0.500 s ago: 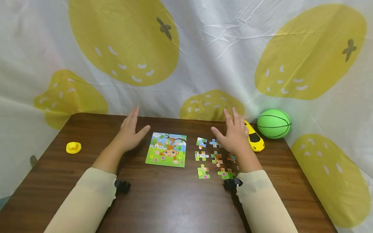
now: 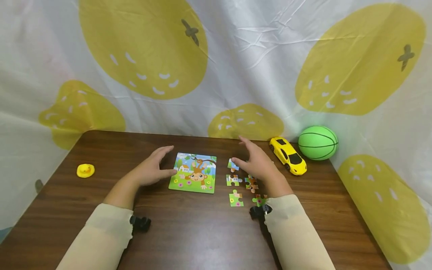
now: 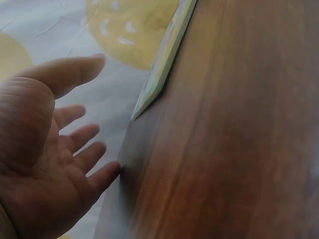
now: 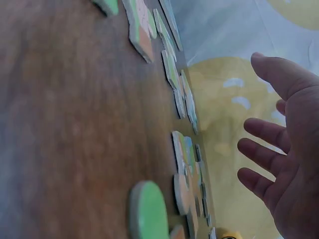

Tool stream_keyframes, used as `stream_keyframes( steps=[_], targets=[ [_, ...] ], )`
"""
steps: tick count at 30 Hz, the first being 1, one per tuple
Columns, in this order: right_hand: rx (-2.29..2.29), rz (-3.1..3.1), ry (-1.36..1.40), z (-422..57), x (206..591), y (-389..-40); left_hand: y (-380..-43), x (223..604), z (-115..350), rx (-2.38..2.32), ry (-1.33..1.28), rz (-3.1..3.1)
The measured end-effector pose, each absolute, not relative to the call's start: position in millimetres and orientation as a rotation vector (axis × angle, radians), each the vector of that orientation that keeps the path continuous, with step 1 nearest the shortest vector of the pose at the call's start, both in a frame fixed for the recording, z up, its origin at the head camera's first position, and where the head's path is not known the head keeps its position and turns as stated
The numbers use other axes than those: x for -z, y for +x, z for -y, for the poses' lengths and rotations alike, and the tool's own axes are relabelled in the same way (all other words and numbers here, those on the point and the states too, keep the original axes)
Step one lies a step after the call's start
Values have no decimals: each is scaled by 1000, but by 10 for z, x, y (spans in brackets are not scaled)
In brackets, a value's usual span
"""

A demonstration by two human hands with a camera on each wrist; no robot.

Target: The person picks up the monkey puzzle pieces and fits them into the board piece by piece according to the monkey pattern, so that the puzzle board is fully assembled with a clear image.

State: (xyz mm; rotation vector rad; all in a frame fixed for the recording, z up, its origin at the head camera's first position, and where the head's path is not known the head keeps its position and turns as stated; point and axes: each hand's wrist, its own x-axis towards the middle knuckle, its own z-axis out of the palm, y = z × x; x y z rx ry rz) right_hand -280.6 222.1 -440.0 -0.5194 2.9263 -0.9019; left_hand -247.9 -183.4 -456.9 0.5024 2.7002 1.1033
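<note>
A square monkey-picture puzzle board (image 2: 193, 173) lies flat on the brown table. My left hand (image 2: 150, 167) is at its left edge, thumb apart from the fingers, holding nothing; the left wrist view shows the palm beside the board's edge. Right of the board, loose jigsaw pieces (image 2: 233, 180) are spread in rows. Over the right-hand pieces is my right hand (image 2: 258, 162), fingers spread and loosely bent, with nothing in it; it hides some of them from the head view. In the right wrist view, several pieces (image 4: 140, 30) lie apart below the fingers.
A yellow toy car (image 2: 288, 155) and a green ball (image 2: 318, 143) stand at the back right. Far to the left sits a yellow rubber duck (image 2: 85, 170). Behind the table hangs a white curtain (image 2: 249, 71) with yellow fruit prints.
Both hands have come lower and turned inward, the left closer to the board, the right leftward over the pieces. The toy car, partly covered before, is now fully in sight.
</note>
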Motion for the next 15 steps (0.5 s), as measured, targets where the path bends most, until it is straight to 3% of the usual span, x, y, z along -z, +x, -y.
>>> stream_keyframes(
  steps=[15],
  targets=[
    [842, -2719, -492, -2236, 4414, -2815, -2448, 4619, 1816, -808, 638, -2616]
  ],
)
